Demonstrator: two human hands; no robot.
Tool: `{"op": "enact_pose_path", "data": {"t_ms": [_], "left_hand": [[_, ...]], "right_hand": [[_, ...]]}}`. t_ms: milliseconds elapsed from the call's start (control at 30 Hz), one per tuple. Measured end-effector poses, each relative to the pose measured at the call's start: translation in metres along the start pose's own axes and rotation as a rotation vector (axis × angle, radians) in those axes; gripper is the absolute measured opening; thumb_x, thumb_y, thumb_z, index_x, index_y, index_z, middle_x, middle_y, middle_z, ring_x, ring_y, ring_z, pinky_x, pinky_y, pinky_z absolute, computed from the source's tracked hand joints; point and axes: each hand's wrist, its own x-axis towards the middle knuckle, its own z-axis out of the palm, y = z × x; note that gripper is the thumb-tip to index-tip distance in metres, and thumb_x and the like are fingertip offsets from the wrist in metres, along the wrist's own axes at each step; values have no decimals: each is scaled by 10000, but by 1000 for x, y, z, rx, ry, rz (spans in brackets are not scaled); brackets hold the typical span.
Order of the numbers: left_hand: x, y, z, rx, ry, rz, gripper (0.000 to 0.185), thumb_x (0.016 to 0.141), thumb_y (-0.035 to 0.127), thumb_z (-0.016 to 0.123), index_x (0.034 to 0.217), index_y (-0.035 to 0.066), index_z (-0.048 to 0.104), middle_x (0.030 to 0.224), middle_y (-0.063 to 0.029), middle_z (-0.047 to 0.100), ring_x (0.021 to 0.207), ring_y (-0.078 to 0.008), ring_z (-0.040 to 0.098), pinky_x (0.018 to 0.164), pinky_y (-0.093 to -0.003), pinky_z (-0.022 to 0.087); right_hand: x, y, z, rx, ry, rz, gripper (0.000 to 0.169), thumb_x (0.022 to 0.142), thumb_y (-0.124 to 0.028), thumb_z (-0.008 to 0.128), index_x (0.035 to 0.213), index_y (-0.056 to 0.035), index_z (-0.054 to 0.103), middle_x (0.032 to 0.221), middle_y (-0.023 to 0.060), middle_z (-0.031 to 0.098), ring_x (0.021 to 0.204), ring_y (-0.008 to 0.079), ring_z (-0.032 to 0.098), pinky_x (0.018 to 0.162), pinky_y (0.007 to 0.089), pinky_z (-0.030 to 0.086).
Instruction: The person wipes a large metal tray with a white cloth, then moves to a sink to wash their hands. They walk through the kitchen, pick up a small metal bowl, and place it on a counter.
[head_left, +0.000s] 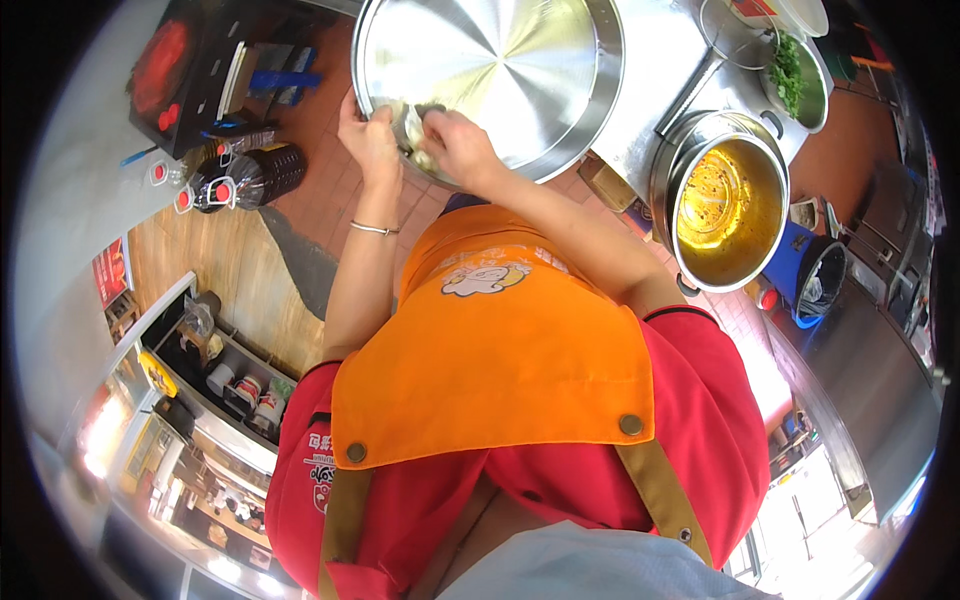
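A large round stainless steel pan (517, 97) lies in front of me, with a shallow raised rim. My left hand (369, 139) grips its near left edge, the thumb over the rim. Inside that edge is a small heap of pale, chopped-looking food (421, 157), too blurred to name. My right hand (456, 142) is over this heap, blurred, with its fingers bent. A dark and shiny object lies between the hands, partly hidden. Whether my right hand holds something cannot be told.
Right of the pan, a steel pot with oily orange residue (765, 247) sits on stacked pots at the steel table's (630, 97) edge. Beyond are a strainer (686, 90) and a bowl of green herbs (814, 101). Large bottles (266, 176) stand at left; a blue bin (806, 262) stands right.
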Motion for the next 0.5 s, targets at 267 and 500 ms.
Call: {"op": "enact_pose_path", "data": {"t_ms": [267,500], "left_hand": [[4,9,-6,-7,13,0,434,795,26,686,1182,-100,534,1028,-127,630,893,-156,583,824,-266,453],[7,10,5,-22,17,29,417,821,34,678,1183,-113,533,1033,-136,635,894,-166,590,818,-270,459]], "right_hand": [[55,123,-132,-598,361,62,142,838,-179,536,952,-126,603,873,156,583,808,330,592,699,440,490],[16,95,-71,-542,149,16,224,801,-145,556,1023,-113,562,903,187,544,726,368,605,633,457,523]]}}
